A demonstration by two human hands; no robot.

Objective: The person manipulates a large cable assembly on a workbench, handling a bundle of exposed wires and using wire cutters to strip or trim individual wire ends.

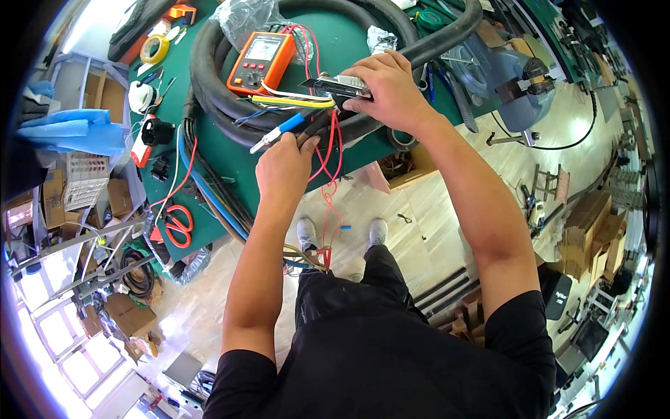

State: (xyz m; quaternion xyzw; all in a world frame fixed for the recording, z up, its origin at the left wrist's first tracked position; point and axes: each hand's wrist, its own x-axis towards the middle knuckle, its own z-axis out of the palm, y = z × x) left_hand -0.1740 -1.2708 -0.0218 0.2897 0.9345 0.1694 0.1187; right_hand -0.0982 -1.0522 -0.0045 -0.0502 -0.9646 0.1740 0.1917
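Note:
My right hand (384, 91) grips a black and silver cutting tool (331, 86), possibly a utility knife, above a bundle of red, yellow and white wires (307, 100). My left hand (286, 157) has its fingers closed on a dark cable (314, 128), beside a short blue sleeve (290, 122) with a white wire end. Thin red wires hang below both hands and over the table edge. An orange handheld meter (252, 84) with red leads lies just beyond, among thick black corrugated hoses (209, 84) on the green table (185, 52).
Red scissors (180, 237), a yellow tape roll (154, 49), small black parts (155, 131) and loose cables lie at the left. Pens (430, 82), a clear plastic case and a clamp (536, 77) are at the right. A cardboard box (408, 174) sits on the floor beneath the table edge.

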